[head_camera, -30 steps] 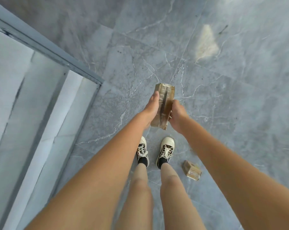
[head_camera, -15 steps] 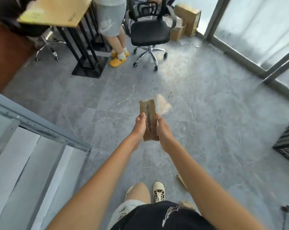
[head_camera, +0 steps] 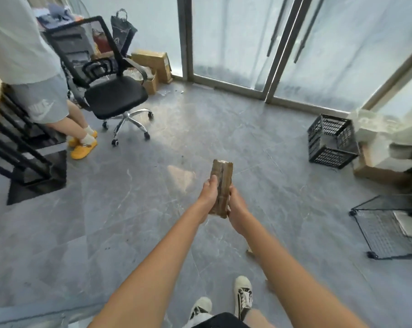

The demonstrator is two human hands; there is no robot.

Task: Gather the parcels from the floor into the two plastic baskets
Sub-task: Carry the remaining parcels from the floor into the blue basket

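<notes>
Two hands, the left hand [head_camera: 208, 194] and the right hand [head_camera: 235, 205], clasp one brown parcel [head_camera: 221, 185] between them in mid-air above the grey floor [head_camera: 129, 221]; it looks like the carrying step. Next comes a walk to the black plastic basket [head_camera: 331, 140], well apart at right. Its long axis runs away from the person, far end tipped up.

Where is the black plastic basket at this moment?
In the head view, the black plastic basket stands on the grey floor at right, near the glass doors, beside pale boxes.
</notes>
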